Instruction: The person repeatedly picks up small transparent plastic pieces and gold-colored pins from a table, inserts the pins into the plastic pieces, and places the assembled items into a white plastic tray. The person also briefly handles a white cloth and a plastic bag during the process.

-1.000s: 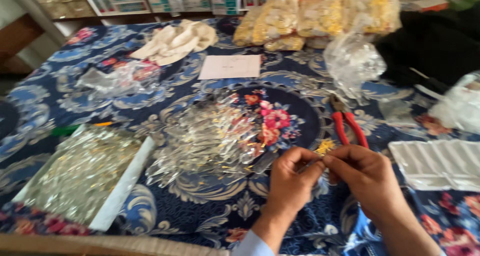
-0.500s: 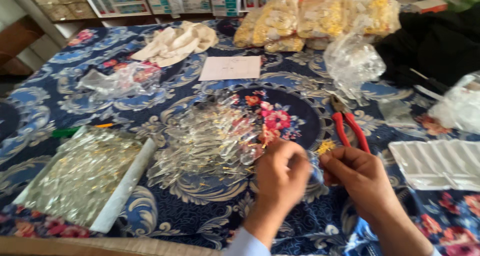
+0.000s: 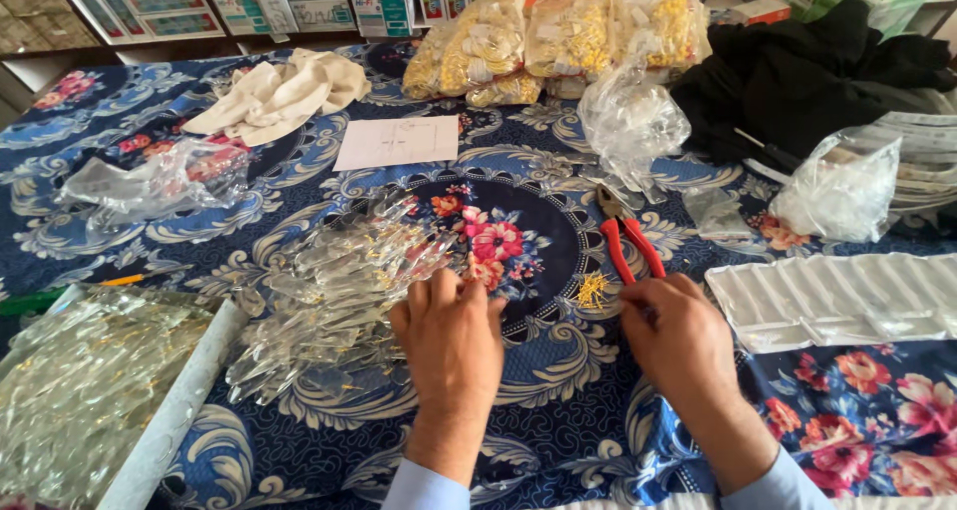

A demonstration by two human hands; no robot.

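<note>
Palms hidden, left hand on crystal pile, right hand beside

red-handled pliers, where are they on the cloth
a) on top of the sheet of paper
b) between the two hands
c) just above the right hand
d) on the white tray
c: the red-handled pliers lie on the blue floral cloth directly beyond the right hand, with their handles ending at its fingertips, left of the white tray and well clear of the sheet of paper.
</note>
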